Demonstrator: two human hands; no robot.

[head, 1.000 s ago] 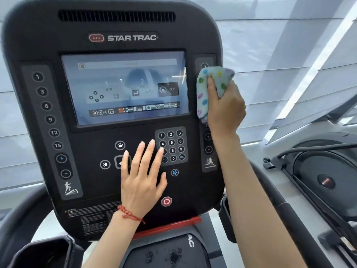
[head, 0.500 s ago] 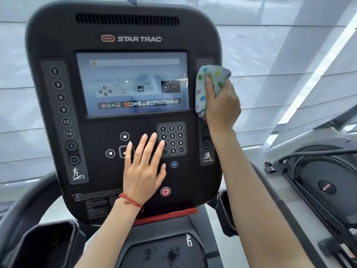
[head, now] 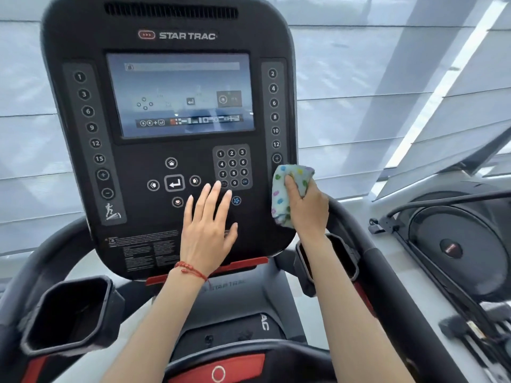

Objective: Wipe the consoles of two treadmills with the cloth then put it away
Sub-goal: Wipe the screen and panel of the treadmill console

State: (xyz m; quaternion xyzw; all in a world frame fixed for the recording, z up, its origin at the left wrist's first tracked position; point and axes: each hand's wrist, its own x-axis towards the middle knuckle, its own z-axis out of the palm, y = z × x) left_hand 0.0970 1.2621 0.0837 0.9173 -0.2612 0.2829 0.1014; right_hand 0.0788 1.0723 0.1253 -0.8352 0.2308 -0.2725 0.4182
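A black Star Trac treadmill console (head: 138, 244) with a lit screen (head: 179, 95) fills the view in front of me. My right hand (head: 308, 210) grips a bunched pale cloth with coloured spots (head: 282, 189) and holds it against the lower end of the console's right button strip. My left hand (head: 207, 230) lies flat with straight fingers on the lower middle of the console, below the number keypad (head: 232, 167). A red string bracelet circles my left wrist.
Black cup holders sit at the lower left (head: 69, 313) and behind my right forearm (head: 343, 258). Curved black handrails (head: 387, 272) flank the console. A second machine (head: 453, 244) stands to the right. Pale window blinds (head: 359, 78) hang behind.
My right hand has slid the cloth down the right button strip from its top to its bottom end. My left hand stayed flat on the lower console. The camera view shifted.
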